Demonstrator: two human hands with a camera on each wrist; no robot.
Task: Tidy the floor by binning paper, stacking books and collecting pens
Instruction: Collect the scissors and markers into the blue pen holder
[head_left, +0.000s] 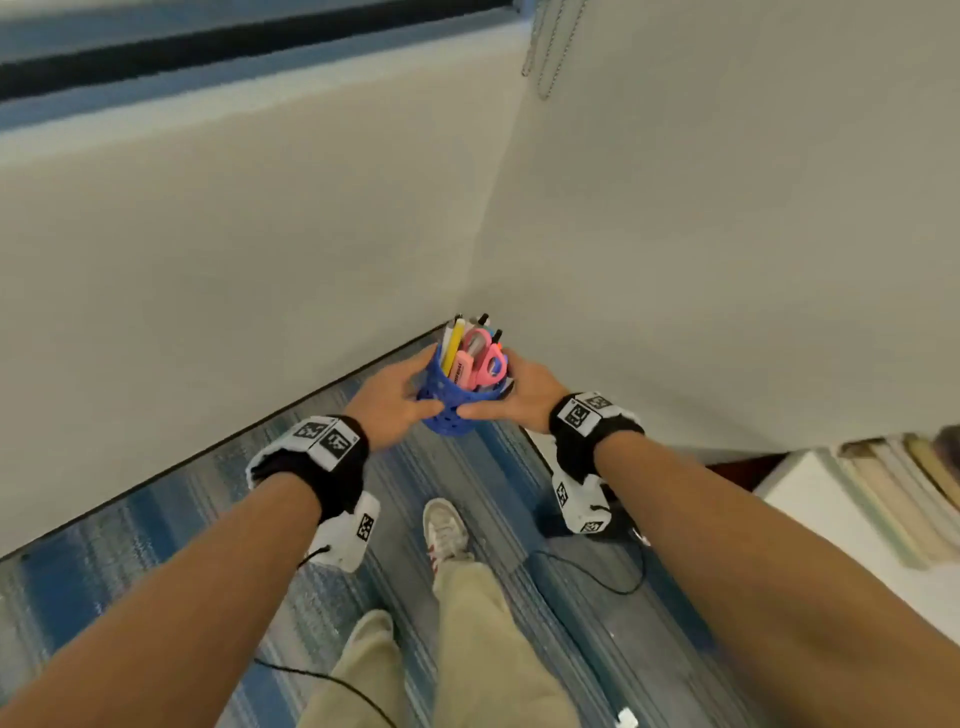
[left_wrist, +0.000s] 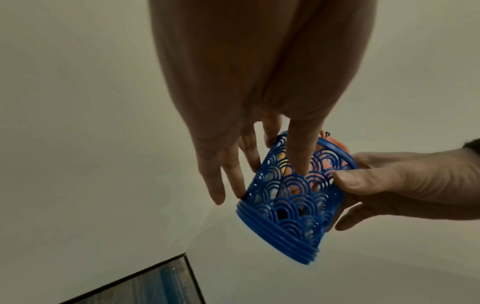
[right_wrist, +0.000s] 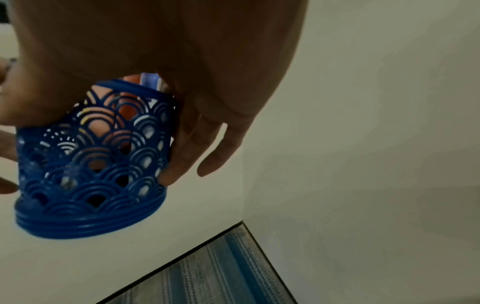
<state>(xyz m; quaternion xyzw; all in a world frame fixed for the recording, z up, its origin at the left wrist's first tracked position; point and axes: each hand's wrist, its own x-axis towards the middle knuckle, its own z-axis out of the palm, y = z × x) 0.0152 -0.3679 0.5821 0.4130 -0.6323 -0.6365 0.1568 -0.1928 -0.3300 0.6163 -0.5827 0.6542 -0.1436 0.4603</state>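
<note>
pen cup (head_left: 451, 402), between both hands' fingers (left_wrist: 301, 152)

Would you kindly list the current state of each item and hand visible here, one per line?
blue pen holder: lifted off the floor, held between both hands, slightly tilted, filled.
pink scissors: standing handles-up in the holder.
yellow pen: upright in the holder.
left hand: gripping the holder's left side.
right hand: gripping the holder's right side.
books: lined up at the right edge, spines hidden.
</note>
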